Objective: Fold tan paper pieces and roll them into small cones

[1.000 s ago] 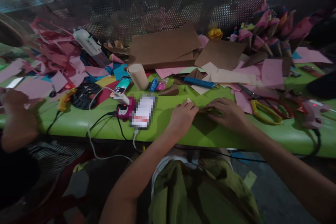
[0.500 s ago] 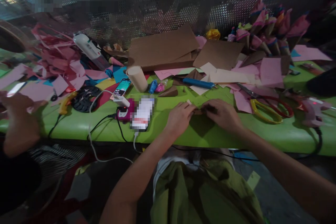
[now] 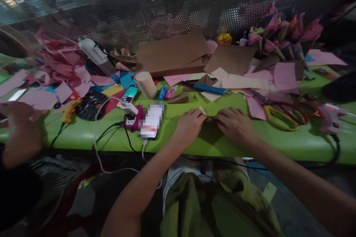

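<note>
My left hand [image 3: 190, 127] is closed in a pinch on a small piece of paper [image 3: 203, 110], whose pale corner pokes up beyond the fingertips. Opposite it, my right hand [image 3: 236, 125] has its fingers pressed together on the other end of the paper. Only a thin brownish edge shows between the two hands, just above the green tabletop [image 3: 178, 148]; the fingers cover the rest. A white-screened phone [image 3: 151, 120] lies left of my left hand. Right of my right hand are scissors [image 3: 280, 117] with yellow and red handles.
Behind the hands lie a blue cutter knife [image 3: 210, 89], brown paper sheets [image 3: 172, 52] and a cream paper roll [image 3: 146, 84]. Glue guns [image 3: 331, 116] [image 3: 71, 110] rest at both sides. A charger cable [image 3: 96, 144] hangs over the front edge. Another person's arm [image 3: 22, 129] is at left.
My right hand's fingers have flattened and spread slightly over the paper. My left hand stays at nearly the same spot, and a little more of the pale corner shows.
</note>
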`<move>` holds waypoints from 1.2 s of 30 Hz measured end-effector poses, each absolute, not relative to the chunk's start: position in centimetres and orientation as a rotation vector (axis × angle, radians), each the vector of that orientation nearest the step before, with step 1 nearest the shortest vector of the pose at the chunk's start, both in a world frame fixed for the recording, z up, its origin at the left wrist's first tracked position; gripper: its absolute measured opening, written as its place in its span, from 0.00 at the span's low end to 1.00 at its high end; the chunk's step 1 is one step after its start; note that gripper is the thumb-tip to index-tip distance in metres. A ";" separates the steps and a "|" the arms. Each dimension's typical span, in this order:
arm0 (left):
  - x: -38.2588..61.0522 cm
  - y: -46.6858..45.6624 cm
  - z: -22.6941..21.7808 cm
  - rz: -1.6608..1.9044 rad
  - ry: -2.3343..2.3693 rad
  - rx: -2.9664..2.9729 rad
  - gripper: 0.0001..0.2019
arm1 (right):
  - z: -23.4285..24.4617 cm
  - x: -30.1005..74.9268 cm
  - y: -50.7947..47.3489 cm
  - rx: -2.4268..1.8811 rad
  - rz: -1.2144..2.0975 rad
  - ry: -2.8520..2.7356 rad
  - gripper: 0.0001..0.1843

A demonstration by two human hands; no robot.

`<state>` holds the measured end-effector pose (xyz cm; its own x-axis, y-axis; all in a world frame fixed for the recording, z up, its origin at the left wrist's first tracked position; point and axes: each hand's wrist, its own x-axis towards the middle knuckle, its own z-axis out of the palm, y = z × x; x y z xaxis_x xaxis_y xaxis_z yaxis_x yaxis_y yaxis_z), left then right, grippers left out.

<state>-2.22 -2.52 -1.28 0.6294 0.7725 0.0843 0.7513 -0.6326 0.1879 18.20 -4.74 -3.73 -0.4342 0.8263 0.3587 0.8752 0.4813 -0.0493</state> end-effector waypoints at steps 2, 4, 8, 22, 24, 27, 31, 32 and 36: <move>-2.3 -2.4 -1.2 0.229 1.266 2.710 0.13 | -3.8 18.1 -4.7 -1.434 -0.223 -2.429 0.11; -2.4 -2.4 -1.1 0.215 1.255 2.711 0.14 | -3.9 18.0 -4.8 -1.430 -0.242 -2.439 0.13; -2.5 -2.5 -1.2 0.188 1.242 2.737 0.15 | -4.2 17.8 -5.0 -1.403 -0.276 -2.441 0.15; -2.6 -1.8 -1.7 0.180 1.183 2.902 0.13 | -4.4 17.6 -5.2 -1.405 -0.409 -2.482 0.13; -2.6 -1.8 -1.8 0.182 1.171 2.929 0.13 | -4.4 17.4 -5.2 -1.442 -0.429 -2.460 0.13; -2.5 -1.6 -2.0 0.167 1.132 2.984 0.12 | -4.1 17.3 -5.1 -1.516 -0.420 -2.460 0.12; -2.5 -1.4 -2.0 0.186 1.059 3.034 0.12 | -3.5 17.3 -4.8 -1.618 -0.368 -2.463 0.12; -2.5 -1.4 -2.0 0.199 1.057 3.027 0.12 | -3.3 17.3 -4.7 -1.627 -0.352 -2.469 0.11; -2.4 -1.5 -2.2 0.231 1.066 2.986 0.10 | -3.1 17.3 -4.6 -1.611 -0.306 -2.499 0.10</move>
